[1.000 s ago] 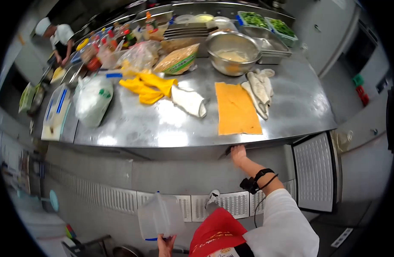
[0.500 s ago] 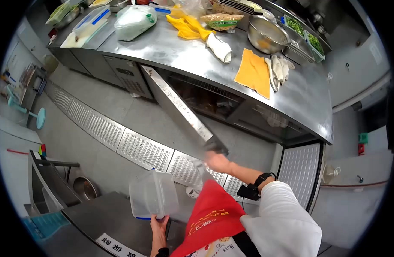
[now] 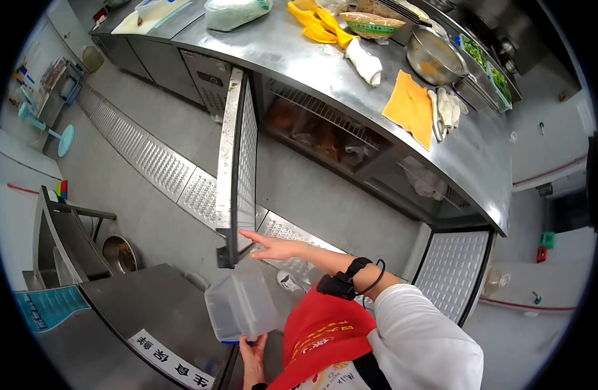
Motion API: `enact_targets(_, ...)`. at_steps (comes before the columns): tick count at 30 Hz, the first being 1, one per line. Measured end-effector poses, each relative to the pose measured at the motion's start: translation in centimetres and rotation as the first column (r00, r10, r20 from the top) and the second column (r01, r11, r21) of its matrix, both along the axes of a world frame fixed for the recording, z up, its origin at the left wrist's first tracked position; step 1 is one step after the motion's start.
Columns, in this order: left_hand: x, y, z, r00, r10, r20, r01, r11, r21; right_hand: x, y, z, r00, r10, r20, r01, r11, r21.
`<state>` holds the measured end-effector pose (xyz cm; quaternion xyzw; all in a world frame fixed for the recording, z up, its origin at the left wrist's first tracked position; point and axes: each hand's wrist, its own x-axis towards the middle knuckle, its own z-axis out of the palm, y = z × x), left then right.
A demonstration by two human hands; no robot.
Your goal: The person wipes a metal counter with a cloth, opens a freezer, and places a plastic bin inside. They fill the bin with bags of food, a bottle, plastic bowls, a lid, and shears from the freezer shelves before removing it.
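My left hand [image 3: 252, 351] grips a translucent plastic food container [image 3: 237, 305] by its lower edge, where a blue strip shows. The container looks empty and is tilted. My right hand [image 3: 273, 247] has its fingers stretched out, fingertips against or very close to the outer end of the fridge door [image 3: 228, 149]; contact is hard to confirm. That door stands swung out wide from the under-counter fridge [image 3: 318, 133], where a wire shelf and reddish-brown bagged food show inside. A second fridge door [image 3: 451, 266] with a pale ribbed lining also stands ajar at the right.
On the steel counter [image 3: 299, 65] lie an orange cloth [image 3: 411, 110], white gloves [image 3: 450, 107], a metal bowl [image 3: 435, 55] and yellow gloves [image 3: 321, 26]. A perforated drain cover [image 3: 162, 166] crosses the floor. A dark cabinet [image 3: 149, 312] stands at lower left, beside a metal pot [image 3: 121, 253].
The near fridge door has swung farther out to the left, with my right hand moving left alongside it. More of the fridge inside shows. My left hand still holds the container.
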<state>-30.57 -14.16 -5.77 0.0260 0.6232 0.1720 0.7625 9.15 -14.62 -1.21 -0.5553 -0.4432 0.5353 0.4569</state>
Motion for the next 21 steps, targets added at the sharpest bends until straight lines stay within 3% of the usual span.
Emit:
enact_targets(2,-0.2,-0.4,-0.4,1.000,-0.022,-0.022,0.022,0.999,0.037,-0.3,0.0,-0.1,0.984,-0.106,-0.144,0.098,0.993,-0.061)
enact_targets(5,0.8,-0.2,-0.9,0.993,-0.099,-0.066,0.101,0.995,0.021,1.0,-2.6,-1.9,0.979,-0.129,-0.158,0.107,0.984,-0.141)
enact_targets(7,2.5,0.6,-0.5,0.974,-0.207,-0.097,0.209,0.978,0.015,1.2,-5.4,-3.8,0.973,-0.168,-0.160,0.104,0.932,-0.347)
enact_targets(9,5.0,1.3,-1.0,0.936,-0.329,-0.123,0.337,0.940,0.049,0.5,-7.7,-3.6,0.961,-0.223,-0.162,0.088,0.804,-0.588)
enact_targets(10,6.5,1.7,-1.0,0.910,-0.390,-0.139,0.401,0.914,0.064,-0.4,-9.8,-9.1,0.950,-0.174,-0.260,0.005,0.840,-0.542)
enact_targets(12,11.0,2.1,0.0,0.875,-0.454,-0.169,0.479,0.864,0.156,-2.5,-13.0,-15.9,0.961,-0.146,-0.235,0.002,0.853,-0.521)
enact_targets(15,17.3,2.4,-0.6,0.775,-0.584,-0.241,0.630,0.746,0.215,-0.9,-11.9,-5.6,0.907,-0.387,-0.166,0.204,0.748,-0.631)
enact_targets(16,19.8,2.5,-1.0,0.731,-0.628,-0.267,0.681,0.699,0.218,0.2,-11.6,-4.4,0.873,-0.455,-0.177,0.256,0.734,-0.629)
enact_targets(17,23.0,2.7,0.4,0.712,-0.641,-0.287,0.701,0.676,0.227,1.7,-11.3,-3.7,0.834,-0.519,-0.186,0.306,0.716,-0.627)
enact_targets(18,24.4,2.4,-1.9,0.678,-0.645,-0.353,0.732,0.633,0.252,3.4,-11.0,-4.1,0.790,-0.580,-0.197,0.354,0.695,-0.626)
enact_targets(19,25.5,1.8,-5.5,0.643,-0.642,-0.417,0.762,0.587,0.272,4.4,-10.9,-5.3,0.711,-0.692,-0.124,0.433,0.571,-0.697)
enact_targets(20,26.9,1.4,-8.0,0.607,-0.633,-0.481,0.791,0.542,0.285,5.9,-11.1,-7.3,0.674,-0.725,-0.141,0.454,0.558,-0.695)
enact_targets(21,29.9,1.7,-7.3,0.598,-0.627,-0.499,0.798,0.526,0.295,7.5,-11.3,-9.8,0.632,-0.758,-0.159,0.474,0.541,-0.695)
